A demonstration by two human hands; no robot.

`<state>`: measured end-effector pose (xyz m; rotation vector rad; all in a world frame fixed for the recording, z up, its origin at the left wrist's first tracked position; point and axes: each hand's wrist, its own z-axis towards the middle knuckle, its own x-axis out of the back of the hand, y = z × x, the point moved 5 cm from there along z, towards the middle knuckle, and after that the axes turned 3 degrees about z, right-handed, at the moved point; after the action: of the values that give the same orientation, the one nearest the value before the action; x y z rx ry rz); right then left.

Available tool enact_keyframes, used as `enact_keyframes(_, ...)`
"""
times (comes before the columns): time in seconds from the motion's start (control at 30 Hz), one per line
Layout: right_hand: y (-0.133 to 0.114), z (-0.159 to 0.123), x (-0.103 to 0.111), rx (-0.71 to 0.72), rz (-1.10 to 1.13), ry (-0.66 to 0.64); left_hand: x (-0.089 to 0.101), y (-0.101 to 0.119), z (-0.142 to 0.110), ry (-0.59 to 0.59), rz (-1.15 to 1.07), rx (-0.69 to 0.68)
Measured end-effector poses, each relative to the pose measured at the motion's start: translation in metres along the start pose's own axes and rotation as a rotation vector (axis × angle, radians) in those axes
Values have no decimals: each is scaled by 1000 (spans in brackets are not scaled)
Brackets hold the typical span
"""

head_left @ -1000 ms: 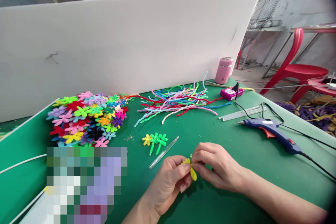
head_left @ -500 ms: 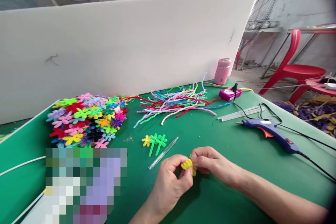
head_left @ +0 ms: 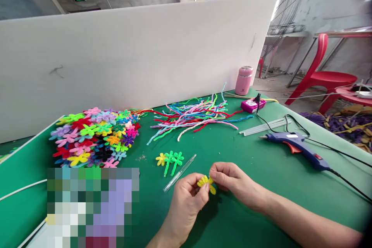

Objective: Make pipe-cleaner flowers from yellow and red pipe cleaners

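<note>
Both my hands meet low in the middle over the green table [head_left: 261, 170]. My left hand [head_left: 186, 203] pinches a small yellow pipe-cleaner flower [head_left: 205, 183] with its looped petals showing above the thumb. My right hand [head_left: 232, 182] pinches the same flower from the right, fingers pressed together. Just left of the hands lies a clear pen-like stick [head_left: 179, 173]. Beyond it lie small finished flowers, one yellow [head_left: 161, 159] and two green with stems [head_left: 173, 160].
A heap of many-coloured pipe-cleaner flowers [head_left: 93, 135] lies at the left, loose coloured pipe cleaners [head_left: 194, 114] at the centre back. A blue glue gun [head_left: 293, 145] with black cord, clear glue sticks [head_left: 261, 127], a magenta device [head_left: 252, 104] and a pink flask [head_left: 243, 80] are right. A white board [head_left: 130, 50] stands behind.
The yellow flower has been turned and bent between my fingers, so more looped petals show now. Both hands stay together, shifted slightly left in view as my head moved.
</note>
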<state>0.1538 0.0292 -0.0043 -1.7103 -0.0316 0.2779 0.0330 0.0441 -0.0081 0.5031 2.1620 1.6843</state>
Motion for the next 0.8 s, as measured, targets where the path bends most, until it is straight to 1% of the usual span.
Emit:
enact_keyframes(0.07,1,0,0,-6,21,12,1,0,0,17,-47,2)
enact_keyframes(0.13,0,-2,-1,14,-10,23,2,-2,1,23,-139,9)
enact_keyframes(0.27,-3,-5,-7,88,-107,-35,2,-3,4,10,-302,13)
enact_keyframes(0.33,-4,-6,-10,98,-72,-67,0,-3,3,-7,-344,30)
enact_keyframes(0.4,-5,-5,-12,80,9,-92,-2,-2,2,-30,-368,51)
enact_keyframes(0.53,-3,-4,-12,-21,185,-121,-6,4,-3,-91,-349,77)
enact_keyframes(0.63,0,-5,-12,-91,256,-150,-7,7,-5,-117,-293,88)
enact_keyframes(0.73,2,-6,-11,-109,233,-184,-5,5,-3,-122,-228,95)
enact_keyframes(0.8,0,-5,-7,-80,175,-170,-2,5,-2,-101,-194,83)
